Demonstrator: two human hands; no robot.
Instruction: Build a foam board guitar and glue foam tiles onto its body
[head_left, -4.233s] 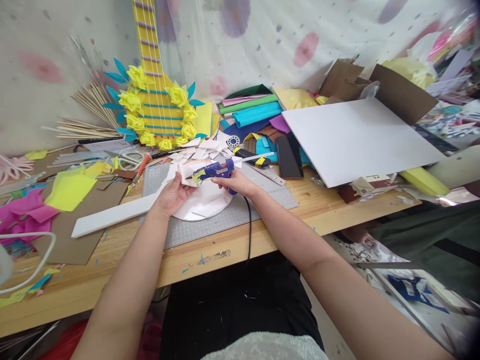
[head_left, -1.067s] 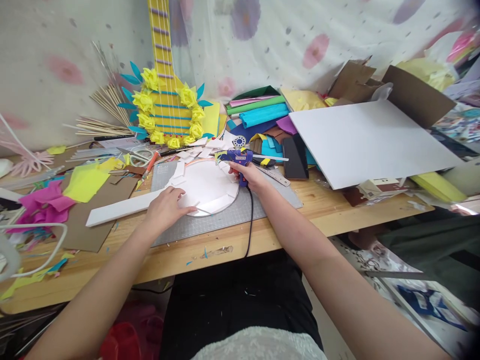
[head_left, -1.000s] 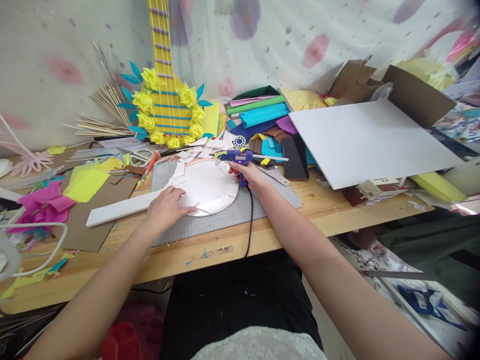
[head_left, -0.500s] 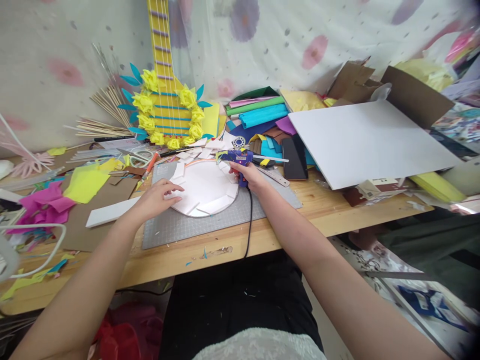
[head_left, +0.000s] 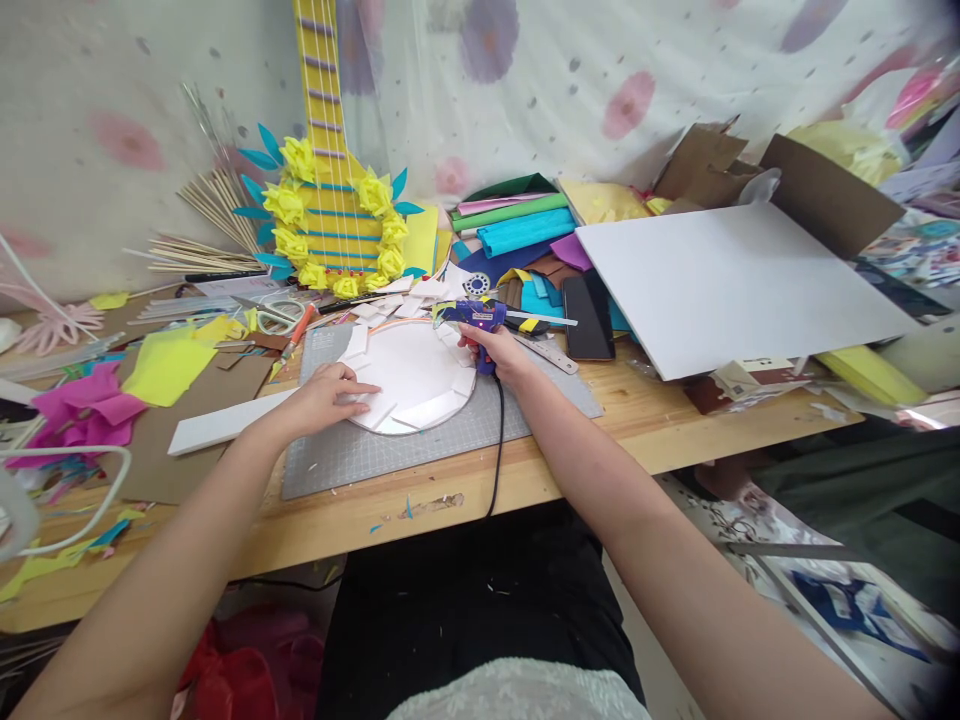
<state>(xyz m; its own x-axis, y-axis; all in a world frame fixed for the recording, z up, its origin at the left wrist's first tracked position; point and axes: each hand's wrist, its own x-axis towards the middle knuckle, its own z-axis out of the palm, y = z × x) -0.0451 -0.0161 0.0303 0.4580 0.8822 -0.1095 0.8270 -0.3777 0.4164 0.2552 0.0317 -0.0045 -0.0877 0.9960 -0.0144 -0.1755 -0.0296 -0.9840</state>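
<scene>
A white foam disc [head_left: 416,375] with small white pieces stuck round its rim lies on a grey cutting mat [head_left: 450,430]. My left hand [head_left: 324,398] rests on the disc's left edge, fingers stretched flat and pressing down. My right hand [head_left: 496,350] is wrapped round the handle of a blue and yellow glue gun [head_left: 472,313] at the disc's upper right; its nozzle points left over the rim. A black cord [head_left: 496,440] runs from the gun down over the table's front edge.
A long white foam strip [head_left: 217,423] lies left of the mat on brown cardboard [head_left: 169,440]. Behind are scissors [head_left: 266,312], a yellow paper guitar [head_left: 330,210], coloured paper rolls [head_left: 517,225], a black phone [head_left: 583,315], a big white board [head_left: 731,275] and bamboo sticks [head_left: 202,235].
My left hand let go of a small white piece, pressed the disc's lower left edge, then slid up along its left rim. The glue gun moved right, off the piece, to the disc's upper right.
</scene>
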